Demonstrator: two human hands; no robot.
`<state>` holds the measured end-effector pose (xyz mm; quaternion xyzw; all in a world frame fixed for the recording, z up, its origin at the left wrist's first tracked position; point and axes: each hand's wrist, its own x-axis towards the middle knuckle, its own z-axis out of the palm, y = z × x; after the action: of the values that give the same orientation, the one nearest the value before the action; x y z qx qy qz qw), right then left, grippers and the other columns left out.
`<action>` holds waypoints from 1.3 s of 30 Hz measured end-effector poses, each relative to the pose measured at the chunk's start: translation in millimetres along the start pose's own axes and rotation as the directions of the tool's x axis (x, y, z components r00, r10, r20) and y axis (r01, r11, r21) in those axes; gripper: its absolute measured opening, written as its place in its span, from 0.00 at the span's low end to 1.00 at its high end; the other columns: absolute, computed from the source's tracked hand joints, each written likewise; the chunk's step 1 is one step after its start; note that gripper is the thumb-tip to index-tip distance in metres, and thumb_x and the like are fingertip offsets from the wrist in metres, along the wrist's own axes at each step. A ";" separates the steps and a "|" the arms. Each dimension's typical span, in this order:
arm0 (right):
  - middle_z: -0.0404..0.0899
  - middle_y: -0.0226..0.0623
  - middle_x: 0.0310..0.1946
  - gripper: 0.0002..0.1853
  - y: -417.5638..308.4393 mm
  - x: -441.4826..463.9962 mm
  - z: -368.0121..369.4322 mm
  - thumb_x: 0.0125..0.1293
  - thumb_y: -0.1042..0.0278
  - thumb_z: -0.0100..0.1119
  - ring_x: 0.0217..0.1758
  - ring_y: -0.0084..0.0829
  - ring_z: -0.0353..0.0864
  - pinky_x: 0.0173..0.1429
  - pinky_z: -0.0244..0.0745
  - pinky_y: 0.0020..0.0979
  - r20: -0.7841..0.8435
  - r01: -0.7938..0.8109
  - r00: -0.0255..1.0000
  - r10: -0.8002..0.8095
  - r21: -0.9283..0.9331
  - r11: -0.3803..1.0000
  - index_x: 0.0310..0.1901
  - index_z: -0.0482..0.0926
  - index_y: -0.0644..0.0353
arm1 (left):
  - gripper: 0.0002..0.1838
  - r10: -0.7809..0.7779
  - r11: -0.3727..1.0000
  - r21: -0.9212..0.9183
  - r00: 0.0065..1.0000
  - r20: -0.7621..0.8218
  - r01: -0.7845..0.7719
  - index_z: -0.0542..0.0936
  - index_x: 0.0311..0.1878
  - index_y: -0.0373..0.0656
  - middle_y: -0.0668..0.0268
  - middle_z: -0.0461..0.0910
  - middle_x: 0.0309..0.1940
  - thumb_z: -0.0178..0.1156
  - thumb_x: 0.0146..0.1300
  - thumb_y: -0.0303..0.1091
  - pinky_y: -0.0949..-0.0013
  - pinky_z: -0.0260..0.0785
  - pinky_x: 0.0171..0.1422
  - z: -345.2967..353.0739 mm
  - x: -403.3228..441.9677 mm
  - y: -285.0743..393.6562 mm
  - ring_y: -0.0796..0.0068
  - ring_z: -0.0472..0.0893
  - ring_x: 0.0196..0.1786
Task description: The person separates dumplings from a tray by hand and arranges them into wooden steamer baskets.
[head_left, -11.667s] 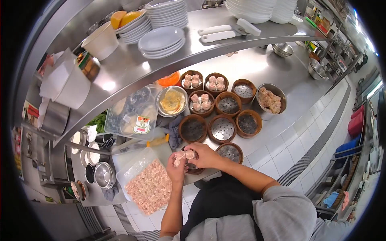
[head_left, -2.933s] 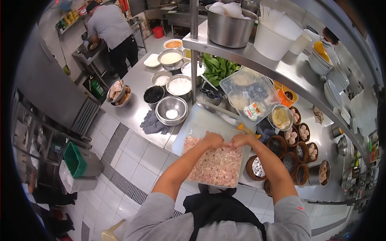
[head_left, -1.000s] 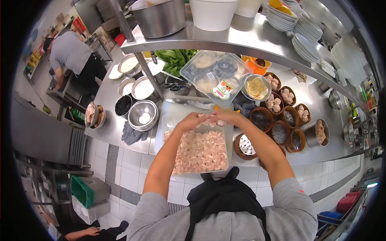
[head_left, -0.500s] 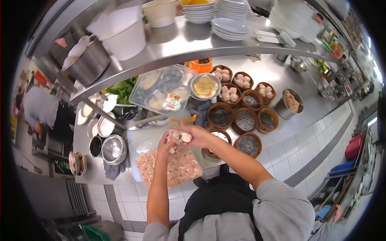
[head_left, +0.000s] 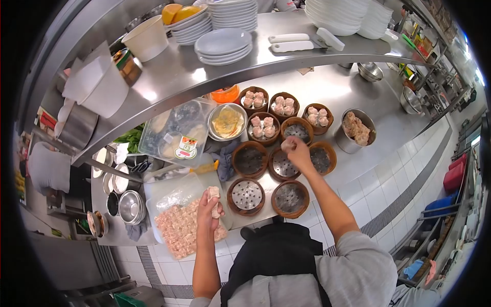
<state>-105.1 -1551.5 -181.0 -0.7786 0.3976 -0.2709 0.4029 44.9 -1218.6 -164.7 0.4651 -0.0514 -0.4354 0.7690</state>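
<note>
My left hand (head_left: 208,212) is closed round some pale dumplings (head_left: 213,193) above the right side of a clear tub (head_left: 186,181) filled with rows of dumplings (head_left: 179,227). My right hand (head_left: 298,153) pinches a dumpling (head_left: 287,145) over the middle of the round steamer baskets, between a basket with a perforated liner (head_left: 284,165) and the basket behind it (head_left: 297,132). Four dumplings each sit in several baskets at the back, such as this one (head_left: 264,128). Other baskets (head_left: 290,198) nearer me hold only perforated liners.
A metal pot of filling (head_left: 357,130) stands right of the baskets. Left of them are a bowl of wrappers (head_left: 226,122), a lidded clear box (head_left: 176,133) and metal bowls (head_left: 132,207). Plates (head_left: 223,46) stand on the raised shelf (head_left: 204,77). A person (head_left: 48,166) bends at far left.
The view has swung right. My right hand has left my left hand and moved over the baskets with a dumpling. My left hand stays by the tub, still holding dumplings.
</note>
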 end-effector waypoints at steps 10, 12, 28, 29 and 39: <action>0.79 0.47 0.51 0.27 51.2 72.4 -12.1 0.51 0.72 0.70 0.53 0.51 0.76 0.60 0.69 0.46 -0.093 0.094 0.987 -0.130 -0.318 0.943 0.55 0.76 0.61 | 0.24 0.032 0.934 0.358 0.997 -0.076 -0.002 0.74 0.59 0.40 0.67 0.80 0.35 0.67 0.59 0.28 0.77 0.68 0.22 107.0 45.0 -33.9 0.83 0.74 0.22; 0.78 0.46 0.53 0.30 43.6 58.1 -26.3 0.51 0.72 0.70 0.51 0.51 0.76 0.59 0.70 0.45 -0.260 0.330 0.885 -0.387 -0.234 0.914 0.58 0.73 0.60 | 0.24 0.041 0.853 0.521 0.998 -0.050 -0.009 0.74 0.59 0.39 0.66 0.80 0.37 0.68 0.59 0.30 0.78 0.68 0.23 120.7 53.8 -38.0 0.84 0.73 0.22; 0.81 0.43 0.37 0.13 15.9 7.2 -64.8 0.58 0.71 0.65 0.33 0.35 0.81 0.39 0.76 0.32 0.074 0.382 0.923 -0.379 -0.030 0.924 0.46 0.81 0.60 | 0.24 0.312 0.414 0.866 0.937 0.156 -0.282 0.73 0.50 0.37 0.49 0.82 0.40 0.71 0.53 0.33 0.59 0.75 0.47 213.7 124.1 -99.6 0.51 0.83 0.44; 0.81 0.43 0.37 0.13 15.9 9.6 -66.5 0.58 0.71 0.65 0.33 0.35 0.81 0.39 0.76 0.32 0.072 0.381 0.923 -0.379 -0.029 0.924 0.46 0.81 0.60 | 0.24 0.364 0.382 0.873 0.918 0.158 -0.302 0.73 0.50 0.37 0.48 0.82 0.40 0.71 0.53 0.33 0.58 0.75 0.46 214.6 126.7 -100.9 0.51 0.83 0.43; 0.79 0.39 0.41 0.13 69.2 68.6 -54.7 0.57 0.63 0.67 0.46 0.44 0.76 0.48 0.70 0.46 -0.075 0.262 0.946 -0.316 -0.401 0.878 0.45 0.82 0.51 | 0.29 -0.118 0.952 0.277 0.991 -0.066 0.132 0.63 0.65 0.42 0.62 0.73 0.47 0.63 0.64 0.31 0.68 0.76 0.38 218.2 136.0 -88.0 0.71 0.79 0.36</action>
<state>-136.5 -1656.3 -203.4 -0.8725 0.3490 -0.2978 0.1684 -31.8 -1479.0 -153.3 0.5825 -0.0643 -0.4598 0.6672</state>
